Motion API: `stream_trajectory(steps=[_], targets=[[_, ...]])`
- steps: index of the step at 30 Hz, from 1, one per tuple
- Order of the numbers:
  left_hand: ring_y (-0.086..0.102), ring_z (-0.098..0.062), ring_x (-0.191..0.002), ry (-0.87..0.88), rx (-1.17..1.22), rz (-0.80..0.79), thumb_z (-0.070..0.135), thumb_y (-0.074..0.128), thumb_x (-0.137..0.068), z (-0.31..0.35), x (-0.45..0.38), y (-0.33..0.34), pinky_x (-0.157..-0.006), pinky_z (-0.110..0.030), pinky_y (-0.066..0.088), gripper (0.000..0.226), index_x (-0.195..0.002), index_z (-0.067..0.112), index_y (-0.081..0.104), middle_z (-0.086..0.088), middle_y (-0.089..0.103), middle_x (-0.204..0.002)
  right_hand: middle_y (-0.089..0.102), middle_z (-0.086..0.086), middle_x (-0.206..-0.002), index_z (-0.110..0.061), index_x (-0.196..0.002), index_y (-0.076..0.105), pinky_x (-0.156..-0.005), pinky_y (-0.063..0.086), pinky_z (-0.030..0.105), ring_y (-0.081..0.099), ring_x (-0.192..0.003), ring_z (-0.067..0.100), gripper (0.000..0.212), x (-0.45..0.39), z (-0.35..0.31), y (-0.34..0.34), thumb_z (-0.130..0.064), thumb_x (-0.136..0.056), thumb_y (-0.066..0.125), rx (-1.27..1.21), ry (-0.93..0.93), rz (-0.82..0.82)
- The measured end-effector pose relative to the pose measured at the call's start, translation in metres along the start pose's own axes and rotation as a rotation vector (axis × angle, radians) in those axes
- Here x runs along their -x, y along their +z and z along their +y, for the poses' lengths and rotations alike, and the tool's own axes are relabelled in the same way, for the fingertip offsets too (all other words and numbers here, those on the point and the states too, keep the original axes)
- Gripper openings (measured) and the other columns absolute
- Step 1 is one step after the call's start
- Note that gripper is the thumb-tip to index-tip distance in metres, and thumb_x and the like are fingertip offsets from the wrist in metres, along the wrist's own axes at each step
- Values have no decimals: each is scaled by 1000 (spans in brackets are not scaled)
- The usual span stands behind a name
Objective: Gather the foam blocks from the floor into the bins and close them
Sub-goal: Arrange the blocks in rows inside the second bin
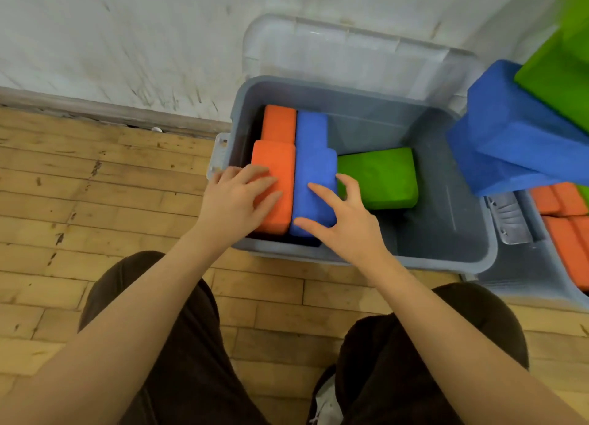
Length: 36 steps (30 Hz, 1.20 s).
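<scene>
An open grey bin stands on the wood floor against the wall. Inside it, at the left, stand two orange foam blocks and two blue foam blocks in rows, and a green block lies lower beside them. My left hand rests with straight fingers on the near orange block. My right hand has its fingers spread over the near blue block, the fingertips at its right edge by the green block.
The bin's clear lid leans against the white wall behind it. To the right, large blue and green blocks are stacked over a second grey bin holding orange blocks. My knees are at the bottom.
</scene>
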<state>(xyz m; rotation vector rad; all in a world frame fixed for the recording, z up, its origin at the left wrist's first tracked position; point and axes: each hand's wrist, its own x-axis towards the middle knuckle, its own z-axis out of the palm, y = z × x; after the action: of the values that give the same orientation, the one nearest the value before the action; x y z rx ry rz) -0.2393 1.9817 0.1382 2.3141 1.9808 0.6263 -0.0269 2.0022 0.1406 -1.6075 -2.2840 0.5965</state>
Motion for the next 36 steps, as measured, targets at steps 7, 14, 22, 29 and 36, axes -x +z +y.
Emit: stream_trajectory(steps=[7,14,22,29,36], targets=[[41,-41,-116,-326,-86,-108,57,31,-89,8,-57,15,-95,-51,33,60,-141,28,39,-4,35,-146,46,5,-125,-25,-139,45,-70,47,37,57,-93,27,49,-68,5,1,-47,-95,44,21,0,152],[14,-26,-143,-335,-58,-250,53,26,-96,14,-81,41,-114,-49,7,54,-147,34,23,1,14,-157,40,0,-145,-28,-142,39,-104,28,40,39,-130,25,44,-93,30,44,-37,-99,39,128,-16,-28],[18,-25,-142,-330,-109,-205,56,20,-94,2,-72,40,-113,-50,6,55,-143,35,33,3,21,-156,16,-5,-157,-31,-147,27,-113,7,40,8,-145,21,49,-94,63,43,-41,-99,34,116,-37,-105],[27,-26,-139,-332,-113,-170,52,21,-89,18,-72,45,-112,-49,15,65,-142,20,39,-8,34,-150,15,-1,-157,-21,-148,26,-116,10,36,12,-145,21,57,-98,51,57,-41,-95,21,0,-88,-140],[18,-26,-143,-318,-130,-163,53,13,-90,1,-58,46,-115,-45,4,67,-147,23,27,-2,25,-154,49,5,-141,-18,-134,53,-101,32,40,43,-122,36,57,-111,57,52,-47,-89,33,91,-204,5]])
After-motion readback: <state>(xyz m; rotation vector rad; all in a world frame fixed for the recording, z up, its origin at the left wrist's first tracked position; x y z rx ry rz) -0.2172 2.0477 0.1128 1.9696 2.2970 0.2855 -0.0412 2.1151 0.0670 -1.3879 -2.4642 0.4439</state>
